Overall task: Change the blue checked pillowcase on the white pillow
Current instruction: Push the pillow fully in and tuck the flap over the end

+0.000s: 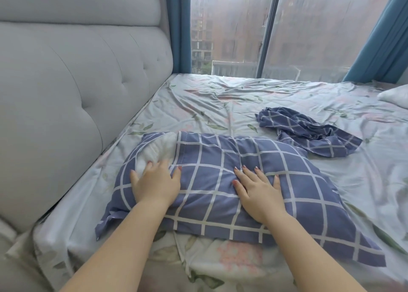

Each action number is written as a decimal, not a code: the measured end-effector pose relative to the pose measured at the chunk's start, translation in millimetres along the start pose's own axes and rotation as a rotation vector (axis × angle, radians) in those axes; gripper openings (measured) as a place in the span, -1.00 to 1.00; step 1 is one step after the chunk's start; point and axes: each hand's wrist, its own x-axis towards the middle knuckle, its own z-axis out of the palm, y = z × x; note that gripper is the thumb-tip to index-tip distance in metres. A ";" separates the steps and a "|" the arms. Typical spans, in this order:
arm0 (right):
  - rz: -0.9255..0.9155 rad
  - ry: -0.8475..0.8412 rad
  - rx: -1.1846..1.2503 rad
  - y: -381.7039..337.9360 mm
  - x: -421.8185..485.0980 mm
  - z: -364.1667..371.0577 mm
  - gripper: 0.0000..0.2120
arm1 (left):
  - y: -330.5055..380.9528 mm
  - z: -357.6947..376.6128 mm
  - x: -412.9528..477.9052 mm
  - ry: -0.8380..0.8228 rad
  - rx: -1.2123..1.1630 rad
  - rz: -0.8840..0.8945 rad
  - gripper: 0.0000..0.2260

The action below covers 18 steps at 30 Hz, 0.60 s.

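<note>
Two bare forearms reach in from the near edge, and both hands lie flat on the blue checked pillowcase (254, 194). The left hand (155, 184) rests palm down with fingers spread wide, gripping nothing, at the case's open end, its fingertips (149, 165) touching the white pillow (157, 151) that shows there. The right hand (259, 191) is likewise flat and spread, holding nothing, pressing on the middle of the same pillowcase. The pillow sits mostly inside the case; only its end towards the headboard is bare, with the case's loose flap lying beyond it.

This covered pillow lies on the floral bedsheet (220, 101), close to the near edge of the bed. Beyond the pillow and to its right, a second blue checked cloth (309, 131) lies crumpled on the sheet, just beside the pillow's far corner. The grey padded headboard (77, 82) stands left of the pillow. Far beyond the pillow is a large window (242, 26) flanked by blue curtains (379, 37). Another white pillow's corner (395, 96) shows well to the right.
</note>
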 end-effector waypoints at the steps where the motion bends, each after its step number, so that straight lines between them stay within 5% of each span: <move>1: -0.006 0.014 0.008 -0.3 -0.6 -3.7 -0.52 | -4.3 -5.7 0.3 0.077 -0.047 -0.024 -0.62; 3: -0.017 0.041 0.046 -0.6 -2.2 -10.2 -0.52 | -15.6 -12.5 3.4 0.184 -0.110 -0.098 -0.70; 8: -0.056 0.128 0.171 -9.1 0.2 -17.5 -0.57 | -45.6 -12.2 14.3 0.142 -0.220 -0.360 -0.54; 18: -0.469 0.237 0.236 -92.9 8.3 -1.1 -0.57 | -71.1 -14.9 25.1 0.088 -0.370 -0.322 -0.74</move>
